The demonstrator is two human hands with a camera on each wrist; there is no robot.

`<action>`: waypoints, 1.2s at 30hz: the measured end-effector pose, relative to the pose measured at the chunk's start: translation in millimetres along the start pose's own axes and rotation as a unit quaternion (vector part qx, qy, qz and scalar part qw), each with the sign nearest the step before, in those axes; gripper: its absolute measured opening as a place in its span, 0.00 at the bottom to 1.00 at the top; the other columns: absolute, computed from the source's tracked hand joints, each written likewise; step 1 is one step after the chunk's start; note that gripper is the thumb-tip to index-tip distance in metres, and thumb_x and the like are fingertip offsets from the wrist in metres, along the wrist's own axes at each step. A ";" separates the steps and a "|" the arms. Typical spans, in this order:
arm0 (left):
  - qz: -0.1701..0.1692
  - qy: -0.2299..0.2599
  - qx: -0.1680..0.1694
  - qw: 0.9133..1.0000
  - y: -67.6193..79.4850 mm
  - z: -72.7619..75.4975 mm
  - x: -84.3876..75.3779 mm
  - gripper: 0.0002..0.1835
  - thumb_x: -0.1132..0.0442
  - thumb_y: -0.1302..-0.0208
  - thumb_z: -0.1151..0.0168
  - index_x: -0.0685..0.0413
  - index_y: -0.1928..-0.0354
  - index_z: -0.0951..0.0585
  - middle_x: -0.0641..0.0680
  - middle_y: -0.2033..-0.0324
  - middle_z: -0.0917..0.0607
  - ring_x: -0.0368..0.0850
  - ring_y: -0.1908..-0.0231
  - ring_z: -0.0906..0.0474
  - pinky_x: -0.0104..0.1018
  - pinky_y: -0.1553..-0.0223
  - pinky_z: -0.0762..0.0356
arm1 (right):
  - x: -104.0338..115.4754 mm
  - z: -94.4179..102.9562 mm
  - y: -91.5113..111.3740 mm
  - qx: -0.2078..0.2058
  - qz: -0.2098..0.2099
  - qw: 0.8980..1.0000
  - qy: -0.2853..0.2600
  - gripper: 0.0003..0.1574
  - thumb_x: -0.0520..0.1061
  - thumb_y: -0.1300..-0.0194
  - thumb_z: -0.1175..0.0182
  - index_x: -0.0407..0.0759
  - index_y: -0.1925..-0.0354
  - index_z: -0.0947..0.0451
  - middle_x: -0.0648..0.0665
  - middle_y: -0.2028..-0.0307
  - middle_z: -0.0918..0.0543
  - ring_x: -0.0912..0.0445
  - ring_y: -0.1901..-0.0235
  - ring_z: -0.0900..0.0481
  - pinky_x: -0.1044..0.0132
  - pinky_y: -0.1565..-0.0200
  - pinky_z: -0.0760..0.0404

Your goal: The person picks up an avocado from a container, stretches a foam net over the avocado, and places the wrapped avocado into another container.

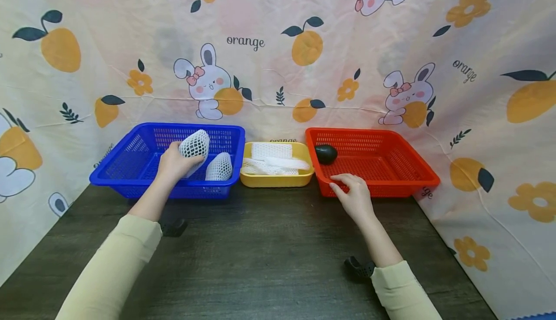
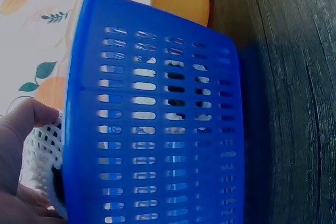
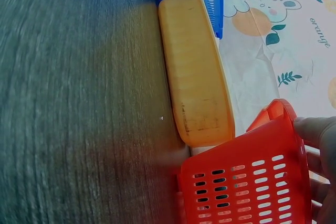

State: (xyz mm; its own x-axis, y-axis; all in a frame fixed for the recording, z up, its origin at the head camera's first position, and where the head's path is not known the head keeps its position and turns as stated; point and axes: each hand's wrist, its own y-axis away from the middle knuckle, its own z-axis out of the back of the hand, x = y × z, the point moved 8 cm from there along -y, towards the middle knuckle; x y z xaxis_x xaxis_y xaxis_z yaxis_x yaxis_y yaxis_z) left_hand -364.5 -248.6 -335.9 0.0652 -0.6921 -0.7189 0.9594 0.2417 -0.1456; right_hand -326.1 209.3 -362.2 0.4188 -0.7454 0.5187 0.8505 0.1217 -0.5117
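My left hand (image 1: 171, 163) grips an avocado in a white foam net (image 1: 194, 146) over the blue basket (image 1: 167, 183); dark skin shows through the mesh. A second netted avocado (image 1: 219, 167) lies inside that basket, at its right. In the left wrist view the basket wall hides part of the held avocado. My right hand (image 1: 356, 194) rests at the front left rim of the red basket (image 1: 391, 184), its fingers loosely bent with nothing between them. Behind it, a bare dark green avocado (image 1: 326, 154) lies against the red basket's left wall.
Between the two baskets stands a yellow tray (image 1: 275, 181) with several flat white foam nets (image 1: 271, 151). A printed cloth (image 1: 269, 83) hangs right behind the containers. The dark wooden table (image 1: 260, 252) runs in front of them.
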 end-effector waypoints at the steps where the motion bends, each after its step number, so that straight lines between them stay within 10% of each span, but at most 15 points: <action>1: 0.005 -0.003 0.000 1.000 -0.9 -0.8 0.6 0.46 0.50 0.44 0.35 0.71 0.33 0.44 0.74 0.45 0.30 0.68 0.47 0.31 0.58 0.50 0.29 | 0.0 0.0 0.0 0.000 0.000 1.000 0.000 0.15 0.42 0.37 0.35 0.40 0.52 0.17 0.39 0.53 0.17 0.43 0.49 0.26 0.44 0.42 0.37; 36: 0.112 -0.095 0.076 0.986 -17.4 -24.3 25.1 0.44 0.50 0.43 0.35 0.81 0.40 0.41 0.75 0.52 0.28 0.67 0.51 0.31 0.56 0.48 0.31 | -0.1 0.4 -0.5 -0.002 0.001 1.000 -0.001 0.15 0.42 0.37 0.35 0.39 0.52 0.17 0.39 0.54 0.17 0.43 0.51 0.25 0.43 0.42 0.38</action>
State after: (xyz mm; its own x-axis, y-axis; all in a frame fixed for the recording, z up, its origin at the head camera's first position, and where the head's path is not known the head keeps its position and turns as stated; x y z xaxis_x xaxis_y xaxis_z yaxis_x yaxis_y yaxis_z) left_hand -386.2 -253.7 -367.9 0.3168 -0.7514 -0.5788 0.9441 0.3085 0.1162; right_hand -326.4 209.6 -361.8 0.4221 -0.7431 0.5193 0.8484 0.1219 -0.5152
